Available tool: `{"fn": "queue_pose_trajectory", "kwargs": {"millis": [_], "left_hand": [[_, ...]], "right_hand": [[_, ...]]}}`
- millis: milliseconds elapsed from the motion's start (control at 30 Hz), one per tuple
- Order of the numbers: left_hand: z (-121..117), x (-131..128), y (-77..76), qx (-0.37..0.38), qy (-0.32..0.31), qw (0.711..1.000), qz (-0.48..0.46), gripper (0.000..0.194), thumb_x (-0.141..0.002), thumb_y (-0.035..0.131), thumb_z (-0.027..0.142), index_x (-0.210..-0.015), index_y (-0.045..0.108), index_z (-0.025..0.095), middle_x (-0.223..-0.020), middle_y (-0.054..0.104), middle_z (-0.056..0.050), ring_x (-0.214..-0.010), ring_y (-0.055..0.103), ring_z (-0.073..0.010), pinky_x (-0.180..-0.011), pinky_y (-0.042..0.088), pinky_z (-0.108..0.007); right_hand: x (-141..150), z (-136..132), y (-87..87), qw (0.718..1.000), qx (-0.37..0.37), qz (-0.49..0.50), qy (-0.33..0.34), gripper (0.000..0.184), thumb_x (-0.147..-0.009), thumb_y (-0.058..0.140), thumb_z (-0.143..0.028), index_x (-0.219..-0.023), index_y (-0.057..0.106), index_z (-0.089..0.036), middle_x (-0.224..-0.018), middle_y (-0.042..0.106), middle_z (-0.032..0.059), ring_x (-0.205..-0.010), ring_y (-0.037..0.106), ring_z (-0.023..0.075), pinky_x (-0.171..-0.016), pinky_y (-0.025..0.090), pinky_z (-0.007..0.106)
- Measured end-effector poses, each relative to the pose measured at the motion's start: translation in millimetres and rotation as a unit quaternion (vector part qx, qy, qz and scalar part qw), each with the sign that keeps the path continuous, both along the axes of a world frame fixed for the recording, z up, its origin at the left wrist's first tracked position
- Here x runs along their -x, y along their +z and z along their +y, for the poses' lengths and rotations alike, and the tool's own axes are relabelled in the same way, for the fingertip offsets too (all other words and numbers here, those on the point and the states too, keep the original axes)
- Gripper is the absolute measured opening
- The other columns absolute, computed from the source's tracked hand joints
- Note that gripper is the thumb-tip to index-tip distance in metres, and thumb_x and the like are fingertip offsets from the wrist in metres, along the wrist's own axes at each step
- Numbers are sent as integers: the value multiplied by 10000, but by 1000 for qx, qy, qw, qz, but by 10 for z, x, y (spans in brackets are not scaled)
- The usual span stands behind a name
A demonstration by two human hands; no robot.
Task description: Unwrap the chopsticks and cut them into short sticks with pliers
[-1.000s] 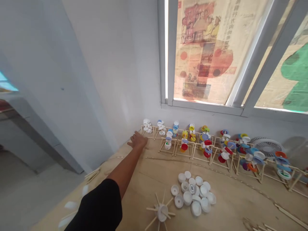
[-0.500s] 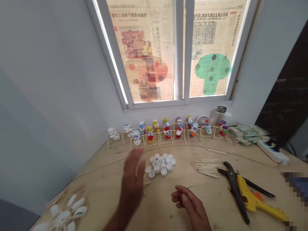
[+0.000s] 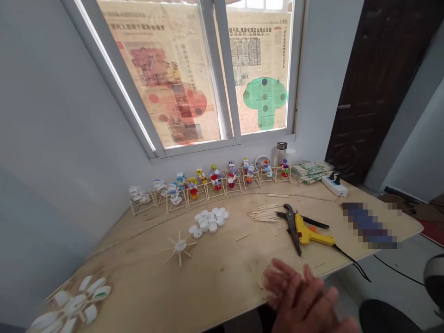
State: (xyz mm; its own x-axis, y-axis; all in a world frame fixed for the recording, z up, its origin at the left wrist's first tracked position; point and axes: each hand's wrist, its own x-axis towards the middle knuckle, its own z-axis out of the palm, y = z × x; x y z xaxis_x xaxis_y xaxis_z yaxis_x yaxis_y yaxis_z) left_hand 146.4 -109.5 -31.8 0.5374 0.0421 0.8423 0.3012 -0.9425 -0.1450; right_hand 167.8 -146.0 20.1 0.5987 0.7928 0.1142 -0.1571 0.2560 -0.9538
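Note:
My left hand [image 3: 305, 303] and my right hand [image 3: 277, 277] are pressed against each other over the table's front edge. Their fingers are stretched out and cross, somewhat smeared by motion, and nothing shows between them. Left of the hands, a white bottle cap with thin wooden sticks radiating from it [image 3: 180, 245] lies on the wood. Behind it sits a cluster of white bottle caps [image 3: 211, 218]. One loose stick [image 3: 242, 237] lies between that cluster and the hands. A wheel of sticks tipped with white caps [image 3: 75, 304] is at the lower left.
A yellow glue gun [image 3: 312, 235] and black-handled pliers [image 3: 293, 231] lie at right beside a pile of sticks [image 3: 266, 213]. Small stick frames with coloured caps [image 3: 214, 182] line the window wall. Behind are bagged sticks [image 3: 312, 171] and a power strip [image 3: 335, 186].
Both hands have moved to the lower right and come together. The cap with radiating sticks, earlier mostly hidden behind the left hand, now shows fully. The view has swung right.

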Motion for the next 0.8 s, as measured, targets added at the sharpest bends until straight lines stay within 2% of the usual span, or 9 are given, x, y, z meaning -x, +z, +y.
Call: {"fn": "queue_pose_trajectory", "kwargs": {"millis": [67, 133, 233, 333, 433, 500, 667, 800], "left_hand": [[-74, -58, -39, -48, -47, 998, 10, 208, -808, 545, 424, -967, 640, 330, -1284, 539, 94, -1324, 300, -152, -1105, 276, -346], [-63, -37, -62, -58, -85, 993, 50, 221, -815, 531, 426, -971, 637, 311, -1325, 501, 78, -1322, 305, -187, -1102, 267, -407], [25, 109, -54, -1, -86, 990, 113, 216, -807, 528, 419, -950, 632, 295, -1276, 551, 23, -1274, 380, -259, -1083, 221, -540], [138, 332, 34, 91, -52, 989, 103, 163, -783, 552, 274, -928, 628, 280, -1140, 636, -7, -1193, 474, -256, -1063, 274, -539], [343, 582, 180, 196, 7, 977, 83, 262, -797, 470, 131, -991, 610, 239, -1041, 667, -44, -1054, 571, -216, -956, 437, -434], [559, 739, 256, 249, 63, 963, 83, 259, -818, 444, 125, -1001, 603, 213, -979, 675, -60, -953, 605, -194, -857, 495, -364], [1161, 928, 268, 361, 223, 899, 107, 227, -847, 435, 191, -998, 601, 226, -1006, 648, -52, -943, 591, -204, -823, 470, -342], [1477, 827, 222, 408, 256, 861, 162, 210, -841, 450, 173, -996, 587, 208, -1021, 622, -40, -937, 570, -178, -782, 431, -290]], "right_hand": [[-300, -144, 77, 1000, -10, 11, -21, 453, -799, 488, -531, -1142, 616, -264, -1104, 664, 82, -1122, 546, 282, -913, 462, 443], [-668, -276, 176, 997, -28, 44, -50, 481, -793, 484, -541, -1142, 615, -236, -1102, 661, 104, -1103, 558, 294, -917, 460, 455], [-1179, -426, 265, 987, -45, 114, -102, 492, -819, 429, -549, -1133, 612, -216, -1100, 658, 116, -1077, 577, 290, -932, 446, 461], [-1432, -473, 198, 982, -10, 97, -162, 387, -770, 584, -438, -1071, 632, -200, -1051, 677, 98, -1031, 598, 253, -943, 437, 387], [-1408, -418, 66, 983, 54, 45, -170, 399, -719, 665, -408, -1053, 637, -190, -1014, 688, 81, -967, 614, 231, -887, 465, 332], [-1312, -344, 16, 984, 101, 7, -149, 415, -723, 658, -427, -1060, 636, -186, -1031, 680, 83, -937, 616, 228, -830, 490, 313], [-1042, -111, 46, 981, 146, -120, -35, 369, -779, 585, -445, -1034, 642, -185, -1026, 673, 89, -853, 628, 212, -755, 508, 295], [-860, 27, 50, 966, 165, -193, 37, 324, -813, 538, -439, -1015, 645, -210, -989, 675, 75, -857, 629, 206, -766, 501, 287]]}}
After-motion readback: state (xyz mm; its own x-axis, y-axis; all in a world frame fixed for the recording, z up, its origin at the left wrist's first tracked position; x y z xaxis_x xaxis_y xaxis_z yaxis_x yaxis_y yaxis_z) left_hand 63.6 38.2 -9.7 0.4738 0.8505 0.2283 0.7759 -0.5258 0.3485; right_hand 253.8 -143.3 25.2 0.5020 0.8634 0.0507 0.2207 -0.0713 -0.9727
